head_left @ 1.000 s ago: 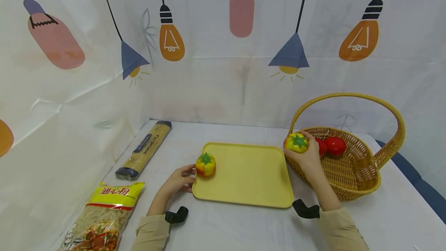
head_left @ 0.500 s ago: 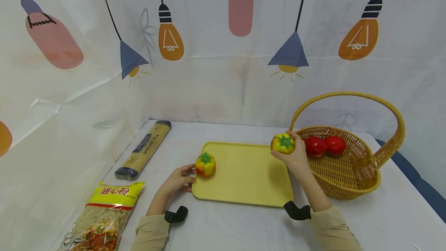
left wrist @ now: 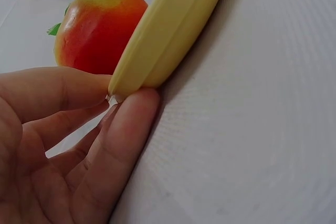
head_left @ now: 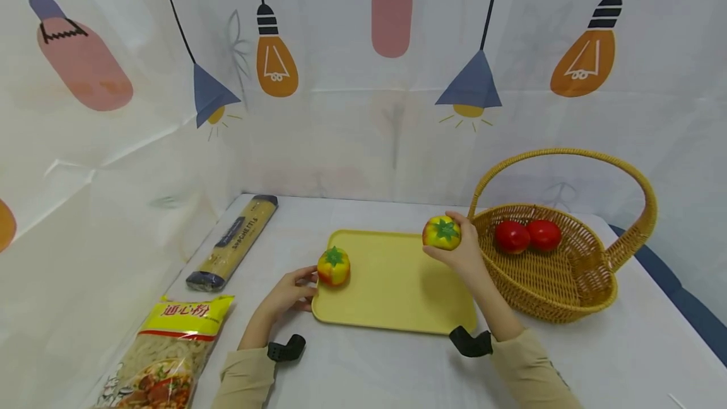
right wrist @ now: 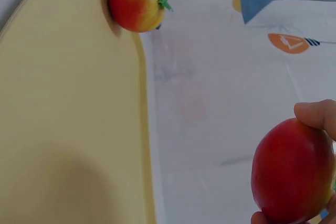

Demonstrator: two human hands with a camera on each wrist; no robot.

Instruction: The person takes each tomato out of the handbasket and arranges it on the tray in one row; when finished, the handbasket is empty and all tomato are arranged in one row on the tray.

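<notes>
My right hand (head_left: pixel 462 251) holds a red-and-yellow round fruit with a green leafy top (head_left: pixel 442 233) over the right back part of the yellow tray (head_left: pixel 392 283). In the right wrist view the held fruit (right wrist: pixel 291 174) shows its smooth red side, with fingers at both ends. A matching fruit (head_left: pixel 334 266) sits at the tray's left end, its leafy top facing up in the head view. My left hand (head_left: pixel 286 292) pinches the tray's left rim beside that fruit. In the left wrist view, thumb and forefinger meet at the tray's edge (left wrist: pixel 168 30).
A wicker basket (head_left: pixel 559 314) with a tall handle stands right of the tray, with two red round fruits (head_left: pixel 513 237) inside. On the left lie a spaghetti pack (head_left: pixel 235 242) and a bag of pasta (head_left: pixel 170 352). A printed cloth (head_left: pixel 341 144) hangs behind the table.
My right hand has carried the fruit left, from the basket's left rim to above the tray's right part. The left hand and the other fruit stay in place.
</notes>
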